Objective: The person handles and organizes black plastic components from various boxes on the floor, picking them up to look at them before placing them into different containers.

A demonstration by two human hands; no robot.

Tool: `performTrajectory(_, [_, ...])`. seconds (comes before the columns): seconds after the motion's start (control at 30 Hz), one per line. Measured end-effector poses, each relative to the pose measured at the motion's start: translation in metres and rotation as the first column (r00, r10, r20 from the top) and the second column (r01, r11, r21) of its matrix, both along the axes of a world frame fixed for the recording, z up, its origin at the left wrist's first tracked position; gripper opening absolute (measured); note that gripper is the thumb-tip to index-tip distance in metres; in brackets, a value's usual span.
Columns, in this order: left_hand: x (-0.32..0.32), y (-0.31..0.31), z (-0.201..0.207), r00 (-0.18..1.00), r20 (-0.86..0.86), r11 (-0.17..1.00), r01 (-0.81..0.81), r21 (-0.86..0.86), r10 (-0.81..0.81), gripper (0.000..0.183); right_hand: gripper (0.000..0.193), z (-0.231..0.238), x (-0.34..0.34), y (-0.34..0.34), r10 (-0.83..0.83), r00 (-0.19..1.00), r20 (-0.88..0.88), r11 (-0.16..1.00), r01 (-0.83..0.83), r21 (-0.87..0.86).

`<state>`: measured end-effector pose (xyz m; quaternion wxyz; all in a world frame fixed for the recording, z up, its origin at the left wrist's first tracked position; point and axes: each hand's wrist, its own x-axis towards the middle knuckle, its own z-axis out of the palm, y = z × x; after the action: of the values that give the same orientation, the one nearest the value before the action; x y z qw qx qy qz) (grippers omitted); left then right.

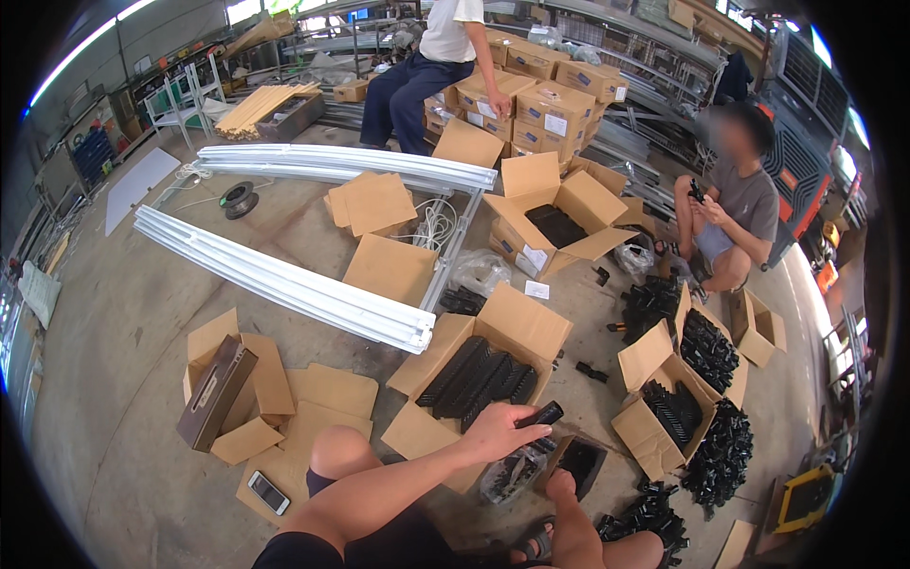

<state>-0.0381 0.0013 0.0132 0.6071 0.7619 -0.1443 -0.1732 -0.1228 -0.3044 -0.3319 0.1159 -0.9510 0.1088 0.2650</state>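
My left hand (493,432) is closed round a black ribbed plastic part (542,414), held over the near right corner of an open cardboard box (417,431). Rows of similar black parts (479,381) lie stacked in that box. My right hand (561,486) is low, at the near side of a small open box (557,459) with black pieces in it. Its fingers look curled; what they hold, if anything, is hidden. Between my hands lies a clear plastic bag (512,474) with dark pieces inside. A heap of black parts (649,522) lies right of my right hand.
Open boxes of black parts (654,417) and a large heap (720,450) stand at the right. A co-worker (730,199) sits beyond, holding a black part; another person (441,66) is at the back. Long white metal profiles (284,280) span the left. A phone (268,493) lies on cardboard.
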Motion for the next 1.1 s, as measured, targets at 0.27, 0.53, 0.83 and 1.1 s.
performTrajectory(0.27, [0.003, 0.003, -0.01, 0.999, -0.016, 0.999, -0.037, 0.007, 0.037, 0.04, 0.027, -0.001, -0.013, 0.008, -0.088, 0.992, 0.088, 0.991, 0.097, -0.095])
performTrajectory(0.53, [0.021, 0.005, 0.029, 0.926, 0.377, 0.929, -0.164, 0.331, 0.029, 0.033, 0.02, 0.101, 0.054, -0.036, -0.066, 0.821, 0.567, 0.998, 0.065, 0.021])
performTrajectory(0.83, [0.011, 0.016, 0.014, 0.863, 0.485, 0.797, -0.194, 0.571, -0.138, 0.041, 0.017, 0.34, 0.057, 0.068, -0.497, 0.73, 0.47, 0.61, -0.092, 0.787])
performTrajectory(1.1, [0.0, 0.01, 0.002, 0.814, 0.532, 0.75, -0.197, 0.632, -0.234, 0.032, 0.017, 0.345, 0.038, 0.123, -0.227, 0.584, 0.779, 0.729, -0.428, 0.534])
